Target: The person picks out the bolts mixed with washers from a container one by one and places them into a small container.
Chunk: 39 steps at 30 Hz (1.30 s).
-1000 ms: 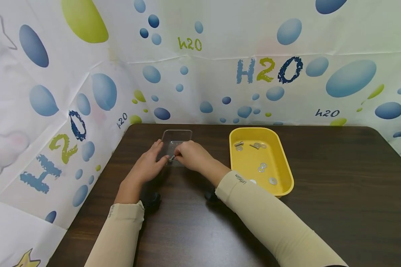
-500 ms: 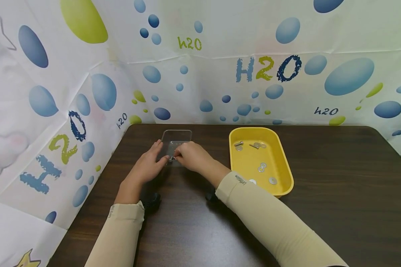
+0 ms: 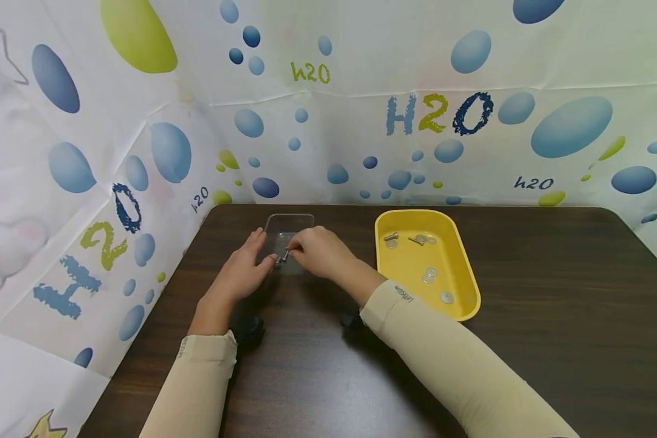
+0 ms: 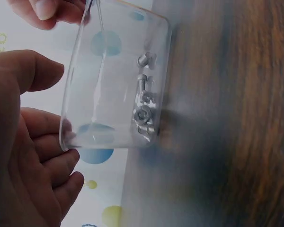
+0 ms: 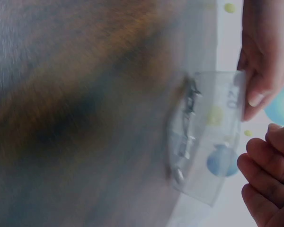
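Note:
My left hand (image 3: pixel 244 267) lies along the left side of a clear plastic box (image 3: pixel 290 215), fingertips touching its corner in the left wrist view. The thumb points toward the near wall. My right hand (image 3: pixel 323 250) hovers over the box's near right part, fingers loosely bent. Just off its fingertips in the head view is a bolt (image 3: pixel 286 255), low in the box. The left wrist view shows several metal pieces on the box floor, among them a bolt (image 4: pixel 142 83) and a round ring-like piece (image 4: pixel 143 114). Neither wrist view shows anything between the right fingers (image 5: pixel 258 163).
To the right stands a yellow tray (image 3: pixel 473 292) with bolts (image 3: pixel 391 236) and several washers (image 3: pixel 447 297) spread inside. A dark wooden table (image 3: pixel 553 304) carries everything. White sheeting (image 3: pixel 350 36) with printed drops hangs behind and at the left.
My right hand has drawn slightly up and to the right, and its sleeve now covers a washer at the tray's near side. The bolt at its fingertips shows more fully. My left hand stays still.

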{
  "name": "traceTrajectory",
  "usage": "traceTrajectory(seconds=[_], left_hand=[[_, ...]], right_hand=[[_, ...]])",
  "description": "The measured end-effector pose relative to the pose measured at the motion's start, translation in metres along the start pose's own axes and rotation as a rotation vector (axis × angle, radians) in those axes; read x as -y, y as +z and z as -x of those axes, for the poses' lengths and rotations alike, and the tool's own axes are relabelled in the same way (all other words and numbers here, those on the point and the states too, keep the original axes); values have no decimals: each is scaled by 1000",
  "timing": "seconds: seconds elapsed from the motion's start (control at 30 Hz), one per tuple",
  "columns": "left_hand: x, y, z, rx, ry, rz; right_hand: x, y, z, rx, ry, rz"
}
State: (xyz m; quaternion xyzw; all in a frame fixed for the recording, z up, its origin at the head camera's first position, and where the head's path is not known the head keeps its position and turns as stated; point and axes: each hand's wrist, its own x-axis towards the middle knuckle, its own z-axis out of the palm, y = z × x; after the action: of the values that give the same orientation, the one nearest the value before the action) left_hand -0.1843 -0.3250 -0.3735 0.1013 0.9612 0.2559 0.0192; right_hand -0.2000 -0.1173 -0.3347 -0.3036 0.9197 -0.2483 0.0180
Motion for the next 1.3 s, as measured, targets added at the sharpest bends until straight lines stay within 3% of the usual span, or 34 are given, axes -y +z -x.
traceTrajectory(seconds=[0.2, 0.43, 0.67, 0.9, 1.1, 1.3], left_hand=[[-10, -2, 1, -27, 22, -2], [-35, -3, 5, -34, 50, -1], [-64, 4, 12, -40, 162, 22], [-107, 33, 19, 18, 321, -25], [-138, 61, 26, 125, 365, -50], [-154, 78, 29, 187, 403, -73]], right_hand=[[-6, -21, 6, -49, 15, -4], [-27, -51, 21, -97, 81, 5], [-67, -89, 36, -137, 173, -33], [-113, -105, 51, -72, 373, -58], [-139, -95, 58, 11, 493, -69], [-148, -84, 60, 57, 515, -61]])
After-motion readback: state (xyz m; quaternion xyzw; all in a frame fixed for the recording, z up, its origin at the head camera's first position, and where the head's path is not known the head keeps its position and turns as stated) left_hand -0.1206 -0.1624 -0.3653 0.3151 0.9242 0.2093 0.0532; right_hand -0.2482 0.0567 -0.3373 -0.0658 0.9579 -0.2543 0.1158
